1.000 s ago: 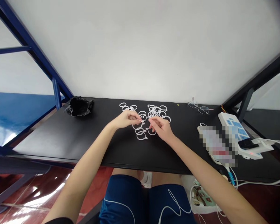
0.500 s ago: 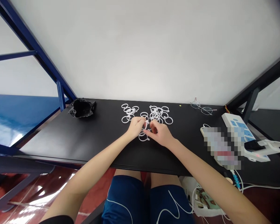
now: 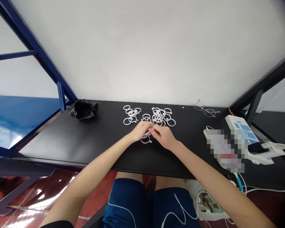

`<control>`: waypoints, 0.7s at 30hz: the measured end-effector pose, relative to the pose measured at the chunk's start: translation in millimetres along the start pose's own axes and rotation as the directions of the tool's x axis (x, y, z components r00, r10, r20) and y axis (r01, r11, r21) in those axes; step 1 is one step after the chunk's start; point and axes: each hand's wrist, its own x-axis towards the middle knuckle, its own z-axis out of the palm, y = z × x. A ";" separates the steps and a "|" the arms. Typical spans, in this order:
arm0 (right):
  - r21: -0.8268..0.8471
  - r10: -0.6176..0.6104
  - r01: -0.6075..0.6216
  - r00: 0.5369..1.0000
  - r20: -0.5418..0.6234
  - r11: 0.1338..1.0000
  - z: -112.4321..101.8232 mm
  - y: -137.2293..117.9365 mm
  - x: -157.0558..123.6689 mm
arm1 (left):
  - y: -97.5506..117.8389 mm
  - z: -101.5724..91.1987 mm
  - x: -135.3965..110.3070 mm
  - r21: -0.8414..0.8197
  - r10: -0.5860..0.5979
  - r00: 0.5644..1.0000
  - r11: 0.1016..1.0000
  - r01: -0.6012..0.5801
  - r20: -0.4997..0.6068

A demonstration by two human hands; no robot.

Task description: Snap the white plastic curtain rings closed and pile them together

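Observation:
My left hand (image 3: 141, 130) is closed on a white curtain ring (image 3: 147, 133), a thin hoop with a small tab. Touching it from the other side, my right hand (image 3: 163, 135) pinches the ring's edge between thumb and fingers; the fingertips hide most of it. Just below the hands another white ring (image 3: 145, 140) lies on the black table. Beyond them are a few more rings (image 3: 146, 117). A loose group of rings (image 3: 131, 113) lies to the left, and a denser heap of rings (image 3: 160, 116) lies to the right.
On the table (image 3: 104, 136), a crumpled black plastic bag (image 3: 84, 110) stands open at the back left. Eyeglasses (image 3: 205, 109) lie at the back right. A blurred phone (image 3: 224, 152) and a white power strip (image 3: 243, 131) with cables sit at the right. A white wall (image 3: 142, 57) rises behind.
My two hands have come together, and the right fingers have closed on the ring's edge. The left hand has turned slightly more palm-down over it.

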 end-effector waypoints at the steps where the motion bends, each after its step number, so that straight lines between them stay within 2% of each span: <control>1: 0.003 0.005 -0.005 1.000 -0.009 1.000 0.4 0.7 -0.2 | 1.5 0.6 -0.8 0.030 0.011 1.000 1.000 -0.011 -0.006; 6: 0.028 0.019 -0.017 0.997 -0.073 0.999 3.3 3.4 -1.3 | 10.1 5.5 -6.3 0.234 0.122 0.992 0.966 -0.113 -0.021; 9: 0.066 0.033 -0.029 0.998 -0.057 0.997 2.8 5.3 -1.8 | 11.0 6.2 -8.2 0.364 0.163 0.986 0.921 -0.139 -0.034; 12: 0.121 0.085 -0.077 0.994 -0.064 0.990 -0.9 8.8 -1.7 | 9.5 2.2 -7.6 0.497 0.181 0.980 0.860 -0.116 -0.085; 14: 0.157 0.166 -0.143 0.975 -0.145 0.977 -4.4 12.5 -1.2 | 8.9 -3.0 -6.6 0.563 0.174 0.977 0.823 -0.076 -0.122; 17: 0.180 0.278 -0.233 0.916 -0.288 0.956 -9.6 20.1 -0.5 | 8.4 -11.9 -5.6 0.711 0.147 0.982 0.703 -0.020 -0.118; 21: 0.163 0.327 -0.287 0.875 -0.357 0.944 -14.0 29.6 0.2 | 5.4 -19.1 -4.8 0.881 0.112 0.992 0.474 -0.005 -0.054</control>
